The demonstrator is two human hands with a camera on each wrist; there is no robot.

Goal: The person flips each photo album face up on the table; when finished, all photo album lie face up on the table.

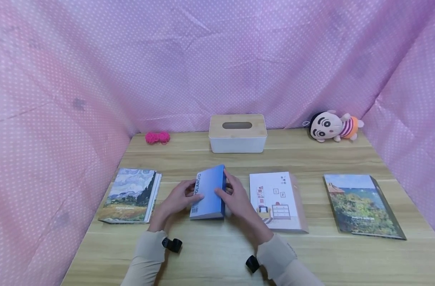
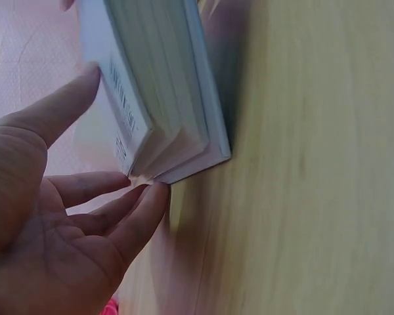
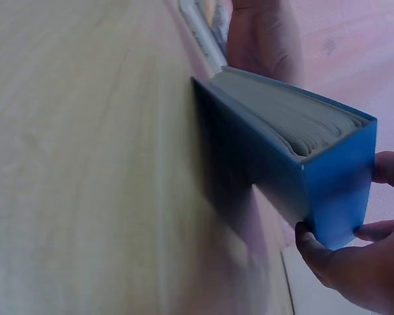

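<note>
A thick blue album [image 1: 209, 192] with "POLAROID" on its cover is held tilted between both hands, its spine side raised off the table. My left hand [image 1: 178, 197] grips the page-edge side, thumb on the cover; in the left wrist view, its fingertips [image 2: 156, 190] touch the slightly fanned pages. The right hand [image 1: 238, 198] holds the spine side, with its thumb on the cover. In the right wrist view, its fingers wrap the blue spine [image 3: 341, 187]. A white album [image 1: 269, 198] with a furniture drawing lies just right of the right hand.
A landscape-covered photo album [image 1: 129, 194] lies at the left, another [image 1: 362, 206] at the right. Along the back of the wooden table [image 1: 210, 258] are a pink bow-shaped item [image 1: 157, 138], a tissue box [image 1: 237, 143] and a plush doll [image 1: 333, 126]. Pink dotted cloth [image 1: 189, 71] hangs behind.
</note>
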